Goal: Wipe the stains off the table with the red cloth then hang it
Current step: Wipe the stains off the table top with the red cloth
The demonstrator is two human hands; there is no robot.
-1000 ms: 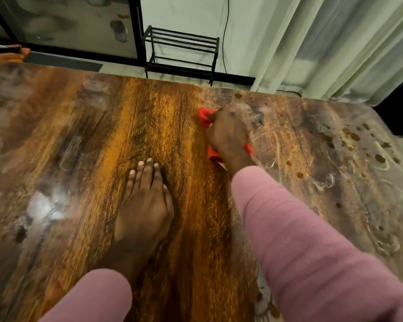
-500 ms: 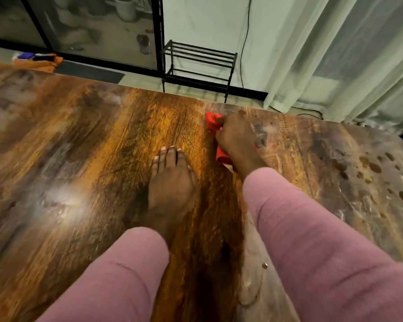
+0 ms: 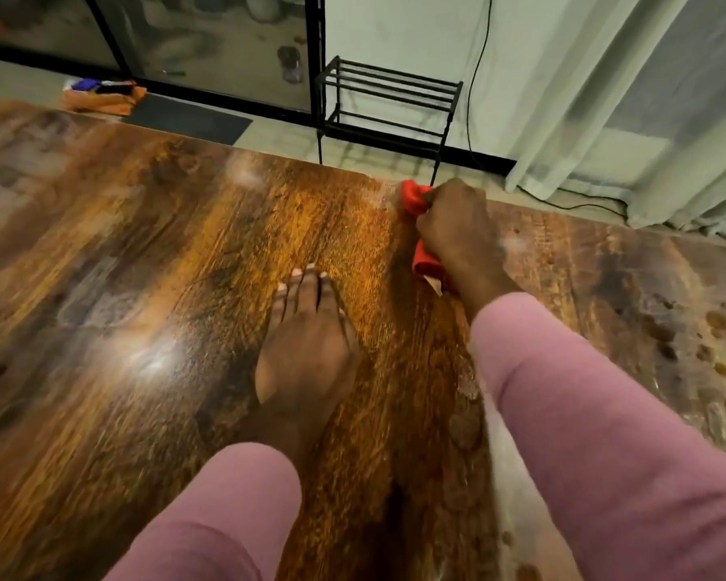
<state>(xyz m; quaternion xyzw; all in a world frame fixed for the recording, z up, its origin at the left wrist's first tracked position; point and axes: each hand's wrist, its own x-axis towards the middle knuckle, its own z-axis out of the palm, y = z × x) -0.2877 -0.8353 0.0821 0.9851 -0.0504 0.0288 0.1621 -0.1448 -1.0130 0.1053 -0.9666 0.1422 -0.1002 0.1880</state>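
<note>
Our right hand point(image 3: 457, 228) grips the cloth point(image 3: 415, 199) at the tabletop point(image 3: 143, 287) edge, left hand point(image 3: 307, 350) flat: we may overshoot, missing stains point(image 3: 721, 333).

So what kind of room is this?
Probably a room in someone's home, maybe a dining or living room: a wooden table, long pale curtains reaching the floor, and a small black metal rack beside a glass door.
</note>
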